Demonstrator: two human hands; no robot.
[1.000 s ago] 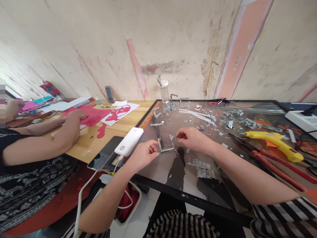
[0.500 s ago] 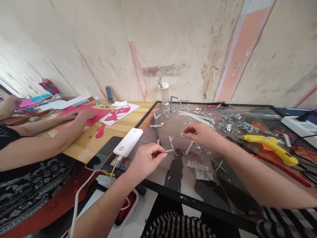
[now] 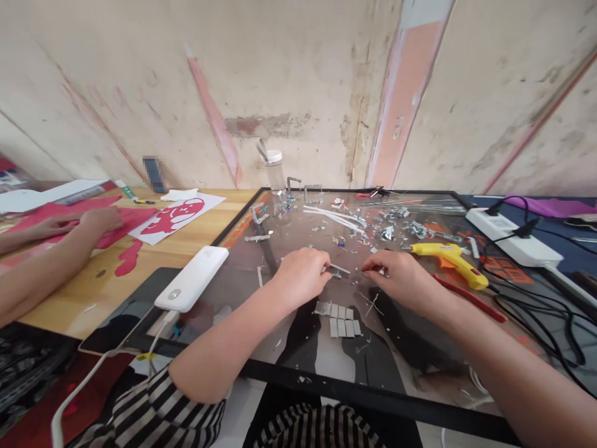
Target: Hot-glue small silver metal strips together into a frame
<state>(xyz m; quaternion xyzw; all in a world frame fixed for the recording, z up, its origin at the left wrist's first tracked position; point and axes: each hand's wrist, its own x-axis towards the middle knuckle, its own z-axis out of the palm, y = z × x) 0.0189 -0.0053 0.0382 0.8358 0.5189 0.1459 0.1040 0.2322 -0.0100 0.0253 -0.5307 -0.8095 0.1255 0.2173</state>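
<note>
"What have you got in your left hand?"

"My left hand (image 3: 302,275) is pinched nearly closed on one end of a thin, straight grey strip (image 3: 340,269). The other end juts towards my right hand (image 3: 402,275)."

"And that right hand?"

"Its fingertips are drawn close together, just beyond the strip's free end and apart from it. I can't tell whether they grip any small piece."

"So where exactly is the strip?"

"Between my hands, over the glossy dark tabletop (image 3: 303,231) with its black border. Whether it touches the surface, I can't tell."

"What's around it?"

"Nearer me, small flat grey squares (image 3: 342,328) lie in two rows. A yellow plastic glue gun (image 3: 450,256) lies beyond my right wrist, and a white rectangular power bank (image 3: 192,280) lies to the left of my left forearm."
</note>
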